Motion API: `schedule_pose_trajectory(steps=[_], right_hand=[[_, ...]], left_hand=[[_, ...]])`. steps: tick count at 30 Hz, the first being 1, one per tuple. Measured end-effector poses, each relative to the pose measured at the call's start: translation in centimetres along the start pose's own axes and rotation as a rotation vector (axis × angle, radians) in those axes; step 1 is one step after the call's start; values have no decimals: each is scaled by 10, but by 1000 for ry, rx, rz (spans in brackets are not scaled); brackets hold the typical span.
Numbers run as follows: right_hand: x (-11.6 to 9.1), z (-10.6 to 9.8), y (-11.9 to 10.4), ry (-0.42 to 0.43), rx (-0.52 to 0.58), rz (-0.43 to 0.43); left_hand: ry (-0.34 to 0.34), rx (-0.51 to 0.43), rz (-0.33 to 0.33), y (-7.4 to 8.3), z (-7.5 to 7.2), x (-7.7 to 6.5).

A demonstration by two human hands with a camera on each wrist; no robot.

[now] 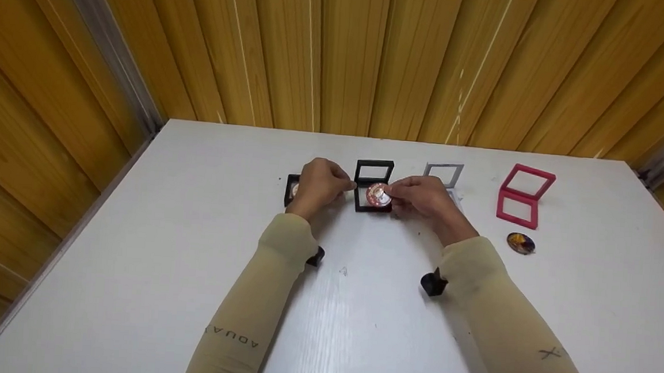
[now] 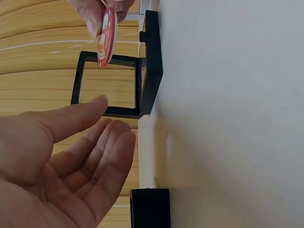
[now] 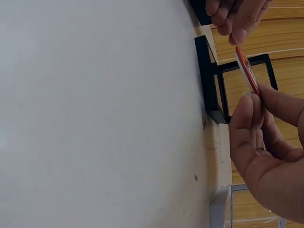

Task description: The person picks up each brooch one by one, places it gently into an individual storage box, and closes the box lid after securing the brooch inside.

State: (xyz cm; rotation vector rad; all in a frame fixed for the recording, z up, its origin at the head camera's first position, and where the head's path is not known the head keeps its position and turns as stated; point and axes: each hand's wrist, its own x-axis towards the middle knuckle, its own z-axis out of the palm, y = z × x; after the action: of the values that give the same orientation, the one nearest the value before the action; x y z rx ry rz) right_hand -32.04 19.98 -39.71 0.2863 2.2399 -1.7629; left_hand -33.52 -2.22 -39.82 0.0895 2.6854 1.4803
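A round red-and-white disc (image 1: 377, 195), thin when seen edge-on in the wrist views, is pinched at its edge by my right hand (image 1: 423, 198) between thumb and fingers. It is held over the lower half of an unfolded black display frame (image 1: 375, 165), whose lid with a clear window stands raised at the back. Left of that frame is my left hand (image 1: 321, 186), its thumb and fingers apart with nothing between them in the left wrist view. A second black frame (image 1: 289, 195) with a round piece in it lies partly hidden behind the left hand.
A white frame (image 1: 451, 173) stands unfolded behind the right hand. Farther right is an unfolded red frame (image 1: 519, 195), with a dark multicoloured disc (image 1: 520, 243) in front of it. Everything lies on a white table (image 1: 335, 325) backed by a yellow wood-patterned wall (image 1: 351, 55).
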Motion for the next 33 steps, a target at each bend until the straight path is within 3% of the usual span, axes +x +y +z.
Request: schedule_pose_trajectory(steps=[7, 12, 18, 33], right_hand=[[2, 2, 2, 40, 98, 10], [5, 5, 3, 78, 83, -32], [8, 9, 3, 113, 46, -5], [12, 13, 4, 121, 55, 7]], left_hand=[[36, -15, 9, 0, 4, 5], [4, -27, -12, -3, 10, 6], [-50, -87, -69, -5, 18, 7], [-63, -155, -163, -3, 23, 6]])
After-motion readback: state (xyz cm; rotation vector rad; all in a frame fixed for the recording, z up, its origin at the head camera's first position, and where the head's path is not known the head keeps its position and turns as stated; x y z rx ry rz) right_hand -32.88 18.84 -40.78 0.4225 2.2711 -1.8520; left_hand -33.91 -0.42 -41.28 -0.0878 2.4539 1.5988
